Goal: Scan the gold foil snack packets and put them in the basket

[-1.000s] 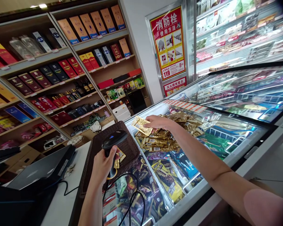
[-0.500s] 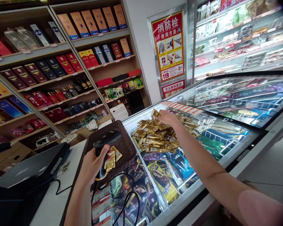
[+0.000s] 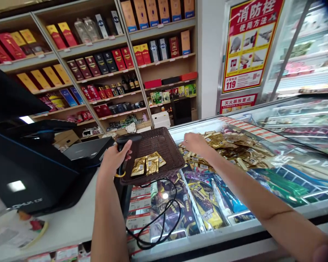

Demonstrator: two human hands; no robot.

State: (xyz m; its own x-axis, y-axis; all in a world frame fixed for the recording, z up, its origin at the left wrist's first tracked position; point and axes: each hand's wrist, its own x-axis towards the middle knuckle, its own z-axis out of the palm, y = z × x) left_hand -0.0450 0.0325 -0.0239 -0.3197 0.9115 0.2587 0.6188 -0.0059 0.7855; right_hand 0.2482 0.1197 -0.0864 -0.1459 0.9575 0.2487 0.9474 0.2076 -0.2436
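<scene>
Shop counter (image 3: 71,222) beside glass-topped freezer (image 3: 289,160), shelves of boxes (image 3: 104,62) behind. Grips scanner (image 3: 129,138) in closed left hand (image 3: 113,160) at basket's (image 3: 153,140) left edge. Rests right hand (image 3: 195,142) on heap of gold packets (image 3: 235,145) on freezer's far-left part; cannot tell whether pinching one. Three packets (image 3: 149,164) lying in basket; cable (image 3: 178,200) looping over freezer's near-left corner.

Freezer lid (image 3: 292,162), gold sachet pile (image 3: 236,145), woven basket (image 3: 164,135)

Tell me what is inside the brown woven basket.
Three or so gold packets lie flat in the basket. The left hand and scanner cover its left corner, so that part is hidden.
</scene>
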